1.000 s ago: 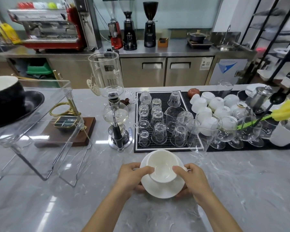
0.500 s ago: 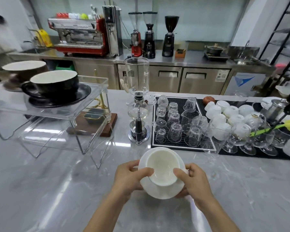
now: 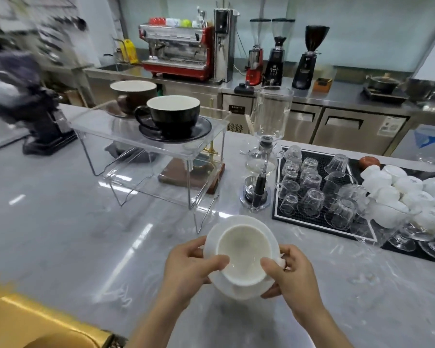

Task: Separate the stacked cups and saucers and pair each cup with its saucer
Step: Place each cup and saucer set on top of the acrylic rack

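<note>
**Holding a white cup and saucer over the counter**

Gripping from both sides, the left hand (image 3: 189, 266) and right hand (image 3: 293, 275) hold a white cup (image 3: 244, 256) sitting on a white saucer (image 3: 239, 288). The left thumb lies on the cup's near-left rim and the right thumb on its near-right rim, with the other fingers curled under the saucer's edges. The cup is upright and looks empty. Whether the saucer rests on the grey marble counter (image 3: 73, 234) or is lifted just off it cannot be told.

Beyond the hands, to the left, a clear stand (image 3: 126, 131) carries a black cup (image 3: 173, 113) on a black saucer (image 3: 204, 129). A brown cup (image 3: 132, 92) stands behind it, at the stand's far end. Right of the stand is a glass siphon brewer (image 3: 270, 116), and right of that a black mat (image 3: 276, 197) with upturned glasses (image 3: 309, 197). White cups (image 3: 397, 189) lie upturned in a cluster further right. Along the back counter stand a red espresso machine (image 3: 178, 51) and three grinders (image 3: 276, 51). A blurred gold object (image 3: 35, 320) fills the lower left corner.
</note>
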`<state>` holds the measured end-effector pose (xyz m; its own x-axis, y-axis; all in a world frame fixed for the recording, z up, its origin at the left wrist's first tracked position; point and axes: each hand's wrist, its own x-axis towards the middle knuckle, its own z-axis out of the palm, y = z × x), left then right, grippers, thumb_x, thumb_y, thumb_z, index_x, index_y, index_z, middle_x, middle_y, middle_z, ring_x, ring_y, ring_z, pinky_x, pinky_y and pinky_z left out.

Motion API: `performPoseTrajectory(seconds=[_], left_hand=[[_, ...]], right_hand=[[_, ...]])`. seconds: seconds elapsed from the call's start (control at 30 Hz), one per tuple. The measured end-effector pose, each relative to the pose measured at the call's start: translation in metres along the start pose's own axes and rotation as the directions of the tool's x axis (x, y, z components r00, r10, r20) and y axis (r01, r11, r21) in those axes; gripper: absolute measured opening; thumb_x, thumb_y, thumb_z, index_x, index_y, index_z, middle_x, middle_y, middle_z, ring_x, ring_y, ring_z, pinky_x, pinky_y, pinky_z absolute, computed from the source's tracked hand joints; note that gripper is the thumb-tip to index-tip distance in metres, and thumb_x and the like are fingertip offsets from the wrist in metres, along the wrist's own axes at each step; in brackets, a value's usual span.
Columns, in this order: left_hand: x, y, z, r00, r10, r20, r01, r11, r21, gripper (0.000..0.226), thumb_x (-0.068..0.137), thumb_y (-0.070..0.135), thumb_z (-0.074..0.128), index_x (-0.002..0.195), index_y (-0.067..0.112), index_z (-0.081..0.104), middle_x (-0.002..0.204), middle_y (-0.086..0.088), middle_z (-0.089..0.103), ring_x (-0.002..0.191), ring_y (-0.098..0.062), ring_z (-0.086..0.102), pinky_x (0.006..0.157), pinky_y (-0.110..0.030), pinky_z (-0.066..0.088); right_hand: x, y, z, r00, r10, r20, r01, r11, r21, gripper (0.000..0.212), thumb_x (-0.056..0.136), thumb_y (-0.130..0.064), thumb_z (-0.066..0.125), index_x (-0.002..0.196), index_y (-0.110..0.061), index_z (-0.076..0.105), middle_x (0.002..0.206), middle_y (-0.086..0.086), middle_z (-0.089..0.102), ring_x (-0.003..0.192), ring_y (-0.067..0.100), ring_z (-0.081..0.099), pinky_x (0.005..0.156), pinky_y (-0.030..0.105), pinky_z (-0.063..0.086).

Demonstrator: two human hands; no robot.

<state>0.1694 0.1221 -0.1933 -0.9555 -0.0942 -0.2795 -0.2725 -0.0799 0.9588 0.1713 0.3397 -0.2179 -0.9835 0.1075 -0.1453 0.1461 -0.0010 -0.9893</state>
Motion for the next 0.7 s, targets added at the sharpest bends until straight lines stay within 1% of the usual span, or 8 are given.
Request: performPoseTrajectory(seconds=[0.07, 0.17, 0.27, 0.33, 0.43, 0.57, 0.7], left_hand=[[-0.005, 0.0, -0.015, 0.999, 0.026, -0.044, -0.027, 1.0, -0.014, 0.049, 0.05, 0.015, 0.086, 0.097, 0.028, 0.084, 0.082, -0.014, 0.075, 0.07, -0.026, 0.077, 0.06, -0.041, 0.064], [-0.01, 0.001, -0.039, 0.993, 0.068, -0.1, -0.07, 0.997, -0.021, 0.059, 0.045, 0.02, 0.091, 0.103, 0.028, 0.082, 0.092, -0.024, 0.071, 0.071, -0.028, 0.077, 0.065, -0.05, 0.065], [-0.015, 0.001, -0.062, 0.985, 0.091, -0.146, -0.094, 0.995, -0.017, 0.071, 0.041, 0.029, 0.092, 0.111, 0.026, 0.08, 0.094, -0.02, 0.072, 0.079, -0.036, 0.076, 0.072, -0.06, 0.063], [-0.017, -0.001, -0.08, 0.978, 0.097, -0.183, -0.101, 0.995, -0.017, 0.072, 0.04, 0.029, 0.093, 0.111, 0.027, 0.079, 0.091, -0.015, 0.074, 0.08, -0.037, 0.076, 0.073, -0.062, 0.062], [-0.019, -0.002, -0.105, 0.969, 0.111, -0.219, -0.117, 0.993, -0.016, 0.075, 0.041, 0.028, 0.095, 0.114, 0.027, 0.078, 0.093, -0.017, 0.074, 0.079, -0.038, 0.077, 0.073, -0.06, 0.063], [-0.02, 0.0, -0.134, 0.959, 0.13, -0.25, -0.14, 0.99, -0.024, 0.069, 0.042, 0.03, 0.096, 0.109, 0.034, 0.08, 0.094, -0.016, 0.075, 0.079, -0.035, 0.077, 0.069, -0.047, 0.065], [-0.017, 0.006, -0.164, 0.947, 0.143, -0.289, -0.154, 0.988, -0.019, 0.067, 0.042, 0.032, 0.096, 0.107, 0.037, 0.08, 0.086, -0.008, 0.077, 0.078, -0.034, 0.078, 0.068, -0.047, 0.065]], right_hand=[[-0.004, -0.004, 0.015, 0.999, -0.019, 0.034, 0.019, 1.0, -0.001, 0.06, 0.05, -0.043, 0.083, 0.1, -0.016, 0.064, 0.076, 0.001, 0.072, 0.062, 0.023, 0.072, 0.046, 0.044, 0.059], [-0.007, -0.009, 0.037, 0.996, -0.045, 0.081, 0.045, 0.999, -0.002, 0.064, 0.049, -0.043, 0.084, 0.101, -0.014, 0.062, 0.081, 0.004, 0.073, 0.065, 0.023, 0.073, 0.047, 0.044, 0.059], [-0.012, -0.011, 0.059, 0.991, -0.062, 0.118, 0.061, 0.998, 0.007, 0.062, 0.048, -0.041, 0.084, 0.1, -0.015, 0.062, 0.084, 0.008, 0.072, 0.066, 0.022, 0.074, 0.047, 0.044, 0.059], [-0.013, -0.011, 0.077, 0.987, -0.066, 0.144, 0.065, 0.998, 0.008, 0.061, 0.048, -0.04, 0.084, 0.1, -0.016, 0.063, 0.085, 0.01, 0.072, 0.067, 0.023, 0.074, 0.047, 0.046, 0.06], [-0.013, -0.012, 0.102, 0.981, -0.072, 0.178, 0.071, 0.997, 0.011, 0.059, 0.048, -0.039, 0.084, 0.1, -0.018, 0.063, 0.085, 0.01, 0.072, 0.069, 0.028, 0.073, 0.049, 0.049, 0.06], [-0.013, -0.017, 0.132, 0.972, -0.086, 0.219, 0.084, 0.996, 0.019, 0.061, 0.049, -0.039, 0.085, 0.101, -0.017, 0.063, 0.085, 0.007, 0.071, 0.071, 0.031, 0.074, 0.05, 0.052, 0.06], [-0.009, -0.025, 0.163, 0.964, -0.092, 0.251, 0.088, 0.996, 0.028, 0.061, 0.049, -0.039, 0.084, 0.102, -0.017, 0.062, 0.086, 0.007, 0.072, 0.073, 0.033, 0.073, 0.051, 0.052, 0.06]])
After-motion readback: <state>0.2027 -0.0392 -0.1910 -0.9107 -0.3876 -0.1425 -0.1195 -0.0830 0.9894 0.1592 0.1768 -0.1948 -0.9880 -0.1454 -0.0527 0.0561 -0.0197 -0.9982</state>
